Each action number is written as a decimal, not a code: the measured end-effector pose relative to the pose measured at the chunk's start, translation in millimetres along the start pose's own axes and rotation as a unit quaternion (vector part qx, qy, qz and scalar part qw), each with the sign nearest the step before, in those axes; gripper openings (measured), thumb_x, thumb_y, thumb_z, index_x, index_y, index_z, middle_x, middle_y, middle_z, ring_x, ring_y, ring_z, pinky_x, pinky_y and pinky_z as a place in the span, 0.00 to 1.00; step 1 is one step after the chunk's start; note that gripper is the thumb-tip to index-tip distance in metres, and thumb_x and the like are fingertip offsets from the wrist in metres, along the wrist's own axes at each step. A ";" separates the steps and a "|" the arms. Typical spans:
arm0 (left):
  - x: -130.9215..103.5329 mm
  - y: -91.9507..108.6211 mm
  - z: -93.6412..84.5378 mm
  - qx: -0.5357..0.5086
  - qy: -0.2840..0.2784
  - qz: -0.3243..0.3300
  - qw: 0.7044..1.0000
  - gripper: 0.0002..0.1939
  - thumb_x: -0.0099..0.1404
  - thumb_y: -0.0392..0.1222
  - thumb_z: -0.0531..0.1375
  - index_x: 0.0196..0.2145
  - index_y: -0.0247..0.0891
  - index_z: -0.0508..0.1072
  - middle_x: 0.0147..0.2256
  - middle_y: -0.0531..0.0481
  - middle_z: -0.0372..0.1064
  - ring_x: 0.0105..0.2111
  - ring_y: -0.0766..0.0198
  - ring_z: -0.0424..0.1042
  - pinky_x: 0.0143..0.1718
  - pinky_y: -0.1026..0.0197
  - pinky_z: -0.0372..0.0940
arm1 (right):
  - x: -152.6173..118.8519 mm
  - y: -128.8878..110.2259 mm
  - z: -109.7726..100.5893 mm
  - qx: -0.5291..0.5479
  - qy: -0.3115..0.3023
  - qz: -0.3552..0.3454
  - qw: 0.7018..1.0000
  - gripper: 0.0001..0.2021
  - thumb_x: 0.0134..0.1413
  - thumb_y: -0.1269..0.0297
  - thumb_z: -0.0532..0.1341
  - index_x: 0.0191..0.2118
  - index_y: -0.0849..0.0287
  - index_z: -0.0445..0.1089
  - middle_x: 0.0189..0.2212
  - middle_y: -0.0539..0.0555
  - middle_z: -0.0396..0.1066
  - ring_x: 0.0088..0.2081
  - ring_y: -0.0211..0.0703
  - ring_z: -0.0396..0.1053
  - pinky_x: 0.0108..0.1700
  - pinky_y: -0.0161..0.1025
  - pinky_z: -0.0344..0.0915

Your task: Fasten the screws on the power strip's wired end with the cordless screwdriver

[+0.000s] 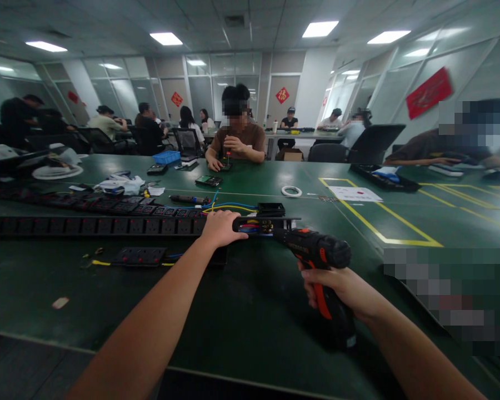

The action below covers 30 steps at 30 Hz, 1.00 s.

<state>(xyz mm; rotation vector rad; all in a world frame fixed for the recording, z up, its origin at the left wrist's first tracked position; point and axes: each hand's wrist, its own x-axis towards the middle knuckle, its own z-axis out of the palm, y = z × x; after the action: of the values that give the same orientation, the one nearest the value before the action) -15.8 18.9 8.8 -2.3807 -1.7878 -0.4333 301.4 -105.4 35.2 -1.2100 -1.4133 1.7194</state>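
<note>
My right hand (pixel 333 283) is wrapped round the grip of a black and orange cordless drill (pixel 316 250). The drill points left, its tip at the open right end of a long black power strip (pixel 104 226). Coloured wires and brass-looking terminals (pixel 267 226) show inside that end. My left hand (pixel 221 229) is closed over the strip just left of the opening, steadying it. Behind it lies a second row of black sockets (pixel 150 208), with blue and yellow wires (pixel 233 206) running to a small black end piece (pixel 270 209).
Nearer me lies a short socket block (pixel 139 255) with wires. Beyond are a black screwdriver-like tool (pixel 189 199), a white tape roll (pixel 290 191), a paper sheet (pixel 355 194), a blue basket (pixel 166 157) and a black tray (pixel 383 178). A co-worker (pixel 239 133) sits opposite.
</note>
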 end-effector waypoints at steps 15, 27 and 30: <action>-0.4 1.4 -2.3 -0.004 -0.008 -0.007 1.000 0.37 0.57 0.73 0.63 0.56 0.48 0.74 0.54 0.44 0.75 0.54 0.44 0.71 0.52 0.47 0.61 | -2.0 -0.2 2.9 -0.001 0.003 -0.001 1.000 0.19 0.50 0.53 0.70 0.44 0.58 0.70 0.23 0.48 0.72 0.24 0.44 0.71 0.28 0.40 0.70; -0.7 2.2 -3.3 -0.014 -0.015 -0.011 1.000 0.37 0.58 0.73 0.64 0.57 0.48 0.74 0.54 0.44 0.74 0.54 0.42 0.71 0.53 0.46 0.60 | -2.2 -2.1 3.7 -0.028 0.018 -0.028 0.999 0.17 0.50 0.53 0.71 0.40 0.58 0.72 0.24 0.48 0.72 0.27 0.44 0.71 0.32 0.41 0.69; -0.3 2.0 -2.4 -0.011 -0.014 -0.011 1.000 0.38 0.57 0.72 0.64 0.57 0.48 0.74 0.54 0.43 0.74 0.54 0.42 0.71 0.52 0.46 0.60 | -1.9 -1.7 3.8 -0.028 0.018 -0.022 0.999 0.17 0.50 0.53 0.71 0.40 0.58 0.71 0.23 0.49 0.72 0.26 0.45 0.71 0.32 0.41 0.69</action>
<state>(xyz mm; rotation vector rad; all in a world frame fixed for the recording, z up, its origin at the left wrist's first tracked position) -14.3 17.4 11.1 -2.3953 -1.8325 -0.4250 298.6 -108.3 37.4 -1.2242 -1.4655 1.6294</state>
